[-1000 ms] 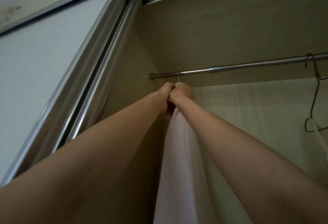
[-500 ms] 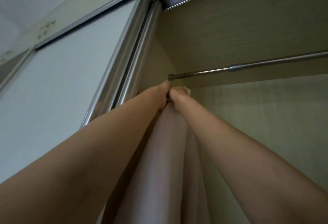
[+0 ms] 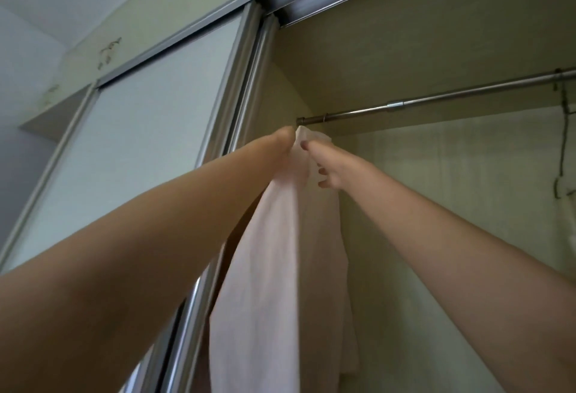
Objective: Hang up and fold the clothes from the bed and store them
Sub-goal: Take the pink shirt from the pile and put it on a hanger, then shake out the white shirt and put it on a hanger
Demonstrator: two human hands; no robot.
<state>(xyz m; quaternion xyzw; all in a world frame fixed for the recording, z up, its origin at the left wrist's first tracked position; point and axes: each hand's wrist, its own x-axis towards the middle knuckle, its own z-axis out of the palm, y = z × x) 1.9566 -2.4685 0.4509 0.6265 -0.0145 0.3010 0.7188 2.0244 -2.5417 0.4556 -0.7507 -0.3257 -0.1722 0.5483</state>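
Note:
A pale pink garment [image 3: 280,255] hangs down long from just under the left end of the metal closet rod [image 3: 436,100]. Both my arms reach up to its top. My left hand [image 3: 280,143] grips the garment's top edge from the left, its fingers hidden behind the cloth. My right hand [image 3: 324,165] holds the cloth on the right side with curled fingers, a little below and apart from the left hand. The hanger inside the garment is hidden.
A sliding wardrobe door with a metal frame [image 3: 237,87] stands to the left. An empty wire hanger [image 3: 564,143] hangs from the rod at the far right. The closet's beige back wall [image 3: 452,190] lies behind.
My hands were together at the garment's top. Now the right hand has moved down and to the right, away from the left. The view has shifted so the far hanger shows again.

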